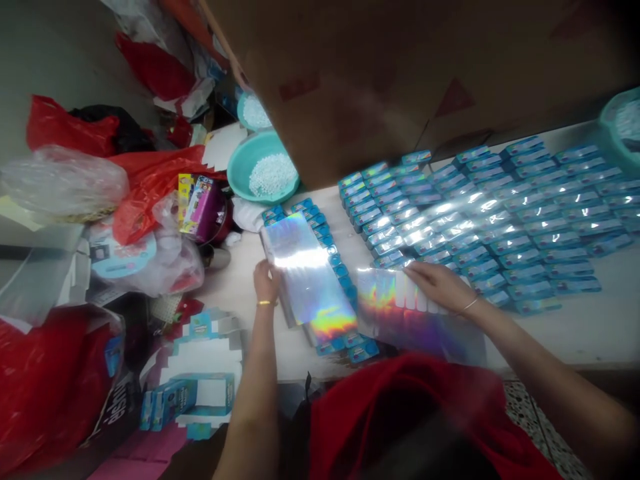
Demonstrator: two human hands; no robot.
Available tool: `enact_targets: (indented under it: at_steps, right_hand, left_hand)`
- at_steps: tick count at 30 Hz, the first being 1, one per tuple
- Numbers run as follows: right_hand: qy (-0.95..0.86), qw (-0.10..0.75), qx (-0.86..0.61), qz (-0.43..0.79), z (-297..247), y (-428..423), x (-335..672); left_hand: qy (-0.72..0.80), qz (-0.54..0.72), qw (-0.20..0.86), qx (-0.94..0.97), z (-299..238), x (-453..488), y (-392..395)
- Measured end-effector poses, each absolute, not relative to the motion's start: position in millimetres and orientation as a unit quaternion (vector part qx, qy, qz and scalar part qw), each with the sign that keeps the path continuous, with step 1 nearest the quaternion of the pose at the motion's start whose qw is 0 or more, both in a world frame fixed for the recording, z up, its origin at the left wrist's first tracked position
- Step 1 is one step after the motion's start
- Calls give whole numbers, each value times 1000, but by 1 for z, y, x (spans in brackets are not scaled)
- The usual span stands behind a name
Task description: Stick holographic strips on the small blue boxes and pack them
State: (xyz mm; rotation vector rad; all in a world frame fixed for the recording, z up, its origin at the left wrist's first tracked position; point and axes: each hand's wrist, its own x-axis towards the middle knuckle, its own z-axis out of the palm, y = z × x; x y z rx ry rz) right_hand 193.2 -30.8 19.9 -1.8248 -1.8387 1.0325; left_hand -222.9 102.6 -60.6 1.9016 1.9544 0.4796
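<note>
Shiny holographic sheets (305,283) lie stacked on the table, over rows of small blue boxes (340,270). At the left edge of that stack, my left hand (267,281) is closed, its fingers curled on the sheet edge. My right hand (437,287) pinches the upper edge of another holographic sheet (380,300), which has pale rounded label shapes along it. This second sheet slants towards my body. Just beyond my right hand stand many small blue boxes (480,220) in close rows, their tops glossy.
A large cardboard box (400,80) stands behind the rows. Teal basins (237,167) with white beads sit at the back left, another basin (607,120) at far right. Red bags (45,380) and plastic-wrapped goods crowd the left. Flattened blue-white cartons (200,357) lie near my left forearm.
</note>
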Motion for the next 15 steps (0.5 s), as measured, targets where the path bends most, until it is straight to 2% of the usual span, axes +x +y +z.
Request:
enact_targets:
  at_steps: [8,11,15]
  right_hand:
    - [-646,178,-652,354,27,-30,193]
    - [-634,176,-670,343,26,-33,200]
    - [-624,171,-679,347,15,-36,205]
  left_hand:
    - [620,-72,201,755,-46,-194,243]
    - [611,-89,172,768,-47,-191,253]
    - [602,-42,148,784,-50,-197,235]
